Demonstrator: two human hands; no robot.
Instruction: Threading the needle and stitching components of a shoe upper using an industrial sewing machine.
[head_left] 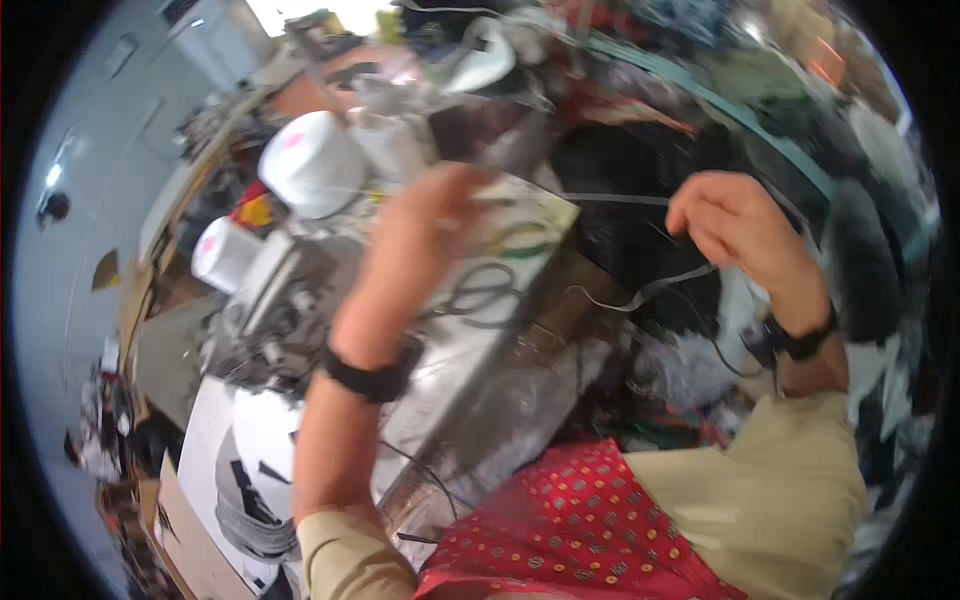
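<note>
We're seeing the strip (615,198) running sideways, nearly level, between left hand (430,215) and right hand (738,222). Right is curling closed, pinching it; left's grip we can't tell (blurred). A loose tail (655,288) is dangling nearer the right.

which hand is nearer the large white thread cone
Left. In view, the left hand is just right of the large white thread cone; the right hand is much farther right.

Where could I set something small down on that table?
Probably on the bare white tabletop, between the dark loops and the left black wristband. Crowded: around the white cones, and right of the table, where a dark heap lies and a white strip runs to the right hand.
</note>
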